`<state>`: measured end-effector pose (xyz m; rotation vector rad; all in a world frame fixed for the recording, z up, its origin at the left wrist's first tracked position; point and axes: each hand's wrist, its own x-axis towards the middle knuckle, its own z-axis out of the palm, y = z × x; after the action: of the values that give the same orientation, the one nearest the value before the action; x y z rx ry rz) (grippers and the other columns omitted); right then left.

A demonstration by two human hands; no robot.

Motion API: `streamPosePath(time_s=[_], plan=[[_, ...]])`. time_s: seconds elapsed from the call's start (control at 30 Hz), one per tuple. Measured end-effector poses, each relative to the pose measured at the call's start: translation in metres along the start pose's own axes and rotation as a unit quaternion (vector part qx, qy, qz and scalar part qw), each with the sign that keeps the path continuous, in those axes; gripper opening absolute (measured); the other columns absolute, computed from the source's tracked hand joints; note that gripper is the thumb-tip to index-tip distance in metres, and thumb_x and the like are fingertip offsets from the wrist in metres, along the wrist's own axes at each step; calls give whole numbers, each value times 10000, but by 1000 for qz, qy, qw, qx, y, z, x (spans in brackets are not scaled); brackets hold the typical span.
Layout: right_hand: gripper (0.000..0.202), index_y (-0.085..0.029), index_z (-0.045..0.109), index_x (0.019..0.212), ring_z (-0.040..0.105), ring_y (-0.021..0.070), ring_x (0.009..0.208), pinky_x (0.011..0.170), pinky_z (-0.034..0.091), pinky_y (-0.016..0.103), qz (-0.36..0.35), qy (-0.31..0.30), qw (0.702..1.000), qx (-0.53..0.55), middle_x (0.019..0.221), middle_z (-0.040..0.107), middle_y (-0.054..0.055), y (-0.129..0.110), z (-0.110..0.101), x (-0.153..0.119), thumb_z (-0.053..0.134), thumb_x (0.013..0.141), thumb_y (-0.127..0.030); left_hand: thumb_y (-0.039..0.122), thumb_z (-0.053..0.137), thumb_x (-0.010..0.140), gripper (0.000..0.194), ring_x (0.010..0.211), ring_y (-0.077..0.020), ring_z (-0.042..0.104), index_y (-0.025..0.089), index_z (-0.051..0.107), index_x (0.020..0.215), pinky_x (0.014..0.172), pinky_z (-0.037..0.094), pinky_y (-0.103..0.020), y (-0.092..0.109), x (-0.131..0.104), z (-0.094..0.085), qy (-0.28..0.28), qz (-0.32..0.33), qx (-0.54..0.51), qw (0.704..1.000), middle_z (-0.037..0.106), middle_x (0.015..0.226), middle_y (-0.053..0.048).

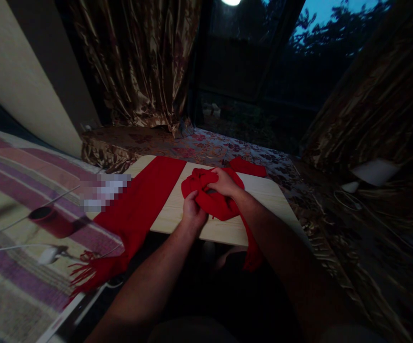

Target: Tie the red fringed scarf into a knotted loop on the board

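Note:
Both hands are on a bundle of red cloth, which looks like a knitted scarf (220,206) twisted into a loop over the small wooden table. My left hand (194,212) grips its near left edge, thumb on top. My right hand (224,182) is closed over the far side, its fingers partly hidden in the folds. One end of red cloth hangs off the table's front edge below my right forearm. A flat red scarf (149,200) lies across the table's left side, and its fringed end drapes over the bed edge.
Left of the table is a bed (20,190) with a striped cover, carrying a red cylindrical container (52,221) and a white plug adapter (49,255) with cables. More red cloth (248,167) lies at the table's (270,190) back right corner. A white lamp (376,171) stands right.

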<state>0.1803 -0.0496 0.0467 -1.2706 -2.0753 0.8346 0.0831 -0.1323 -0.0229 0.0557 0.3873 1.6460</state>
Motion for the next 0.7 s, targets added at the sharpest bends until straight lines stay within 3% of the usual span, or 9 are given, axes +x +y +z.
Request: streamPosePath(time_s=[0.13,0.27,0.4,0.43,0.5,0.53,0.6,0.67,0.7], plan=[[455,-174,633,1117,648,126,760,738,525,233,-49,-12,998,-43,905,701,-11,-33,-26,-3,662,684,-37,204,531,821,507,1115,-254,700,95,632,1306,1068,505,-391,-1,0,2,-15,-3,-15,1000,767,1112,-110],[531,-169,570,1258,561,106,472,478,453,196,61,-92,992,64,650,649,-41,-72,-39,-28,656,748,-48,199,527,831,479,1071,-259,714,95,633,1287,1046,519,-408,-2,0,8,-4,-12,-19,1000,768,1084,-122],[556,-142,530,1355,647,127,523,457,484,205,88,-120,968,203,847,738,49,-81,-28,-77,622,809,-94,210,518,830,374,990,-247,726,102,656,1160,960,562,-386,2,-5,6,29,14,12,999,758,1005,-119],[571,-144,529,1380,665,135,550,487,512,221,86,-142,965,202,883,750,64,-77,-24,-90,622,817,-114,223,525,823,363,993,-251,723,104,652,1142,949,565,-389,5,-9,3,48,24,39,998,750,999,-119],[580,-164,574,1384,723,168,699,607,571,258,54,-244,956,153,1016,765,95,-62,-22,-115,666,811,-170,254,567,798,389,1056,-268,705,124,635,1158,969,553,-413,17,-21,-8,99,69,144,982,734,1050,-116],[593,-168,613,1358,739,184,802,683,582,265,24,-295,948,116,1101,757,108,-54,-23,-124,718,775,-190,246,602,776,432,1115,-269,683,153,619,1197,1008,531,-425,25,-28,-13,135,120,226,957,722,1115,-105],[578,-170,681,1290,739,212,935,775,576,272,-17,-383,923,36,1183,742,115,-37,-29,-134,788,726,-239,218,685,730,578,1294,-261,579,225,582,1299,1136,428,-426,44,-41,-19,176,270,415,851,643,1341,-82],[489,-160,722,1223,735,221,957,806,568,283,-27,-369,929,-28,1148,755,108,-23,-36,-130,782,753,-287,240,701,752,593,1444,-273,425,239,588,1334,1225,301,-437,62,-45,-17,130,391,566,714,492,1535,-83],[432,-154,731,1200,734,221,947,817,565,294,-21,-319,946,-54,1106,765,104,-17,-39,-124,747,796,-306,265,676,792,501,1447,-274,423,233,630,1290,1232,290,-442,70,-42,-12,86,408,620,665,493,1539,-83]])
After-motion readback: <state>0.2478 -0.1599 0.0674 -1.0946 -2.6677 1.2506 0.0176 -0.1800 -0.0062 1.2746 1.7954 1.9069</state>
